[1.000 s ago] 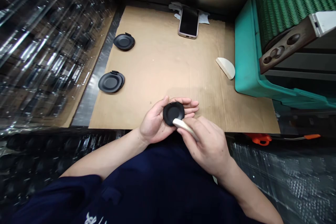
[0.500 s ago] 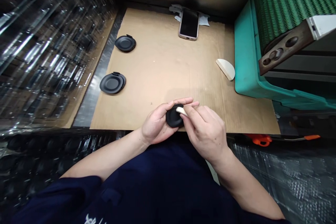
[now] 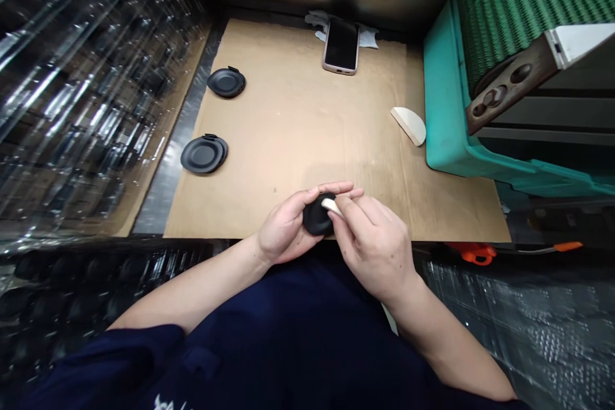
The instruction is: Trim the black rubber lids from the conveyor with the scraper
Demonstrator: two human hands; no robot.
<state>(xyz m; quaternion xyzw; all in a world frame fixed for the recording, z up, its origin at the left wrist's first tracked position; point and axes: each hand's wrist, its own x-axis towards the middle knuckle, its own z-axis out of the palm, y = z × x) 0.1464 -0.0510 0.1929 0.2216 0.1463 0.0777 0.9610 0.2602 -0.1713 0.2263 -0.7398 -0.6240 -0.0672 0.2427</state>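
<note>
Cradling black disc (image 3: 314,218) in left hand (image 3: 286,227), fingers curled round rim, steadying it above cardboard (image 3: 288,109); right hand (image 3: 377,250) pinching white piece (image 3: 330,205) between fingers, pressing it against disc face. Spare discs (image 3: 204,154) lying flat, within reach.

Matt black plastic disc (image 3: 317,214), off-white pad (image 3: 330,205) perhaps foam, dull brown cardboard (image 3: 293,134), glossy phone screen (image 3: 341,44)

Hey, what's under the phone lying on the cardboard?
A crumpled white cloth or paper shows on both sides of the phone, near the cardboard sheet's far edge. The part beneath the phone is covered, so anything else there cannot be seen.
</note>
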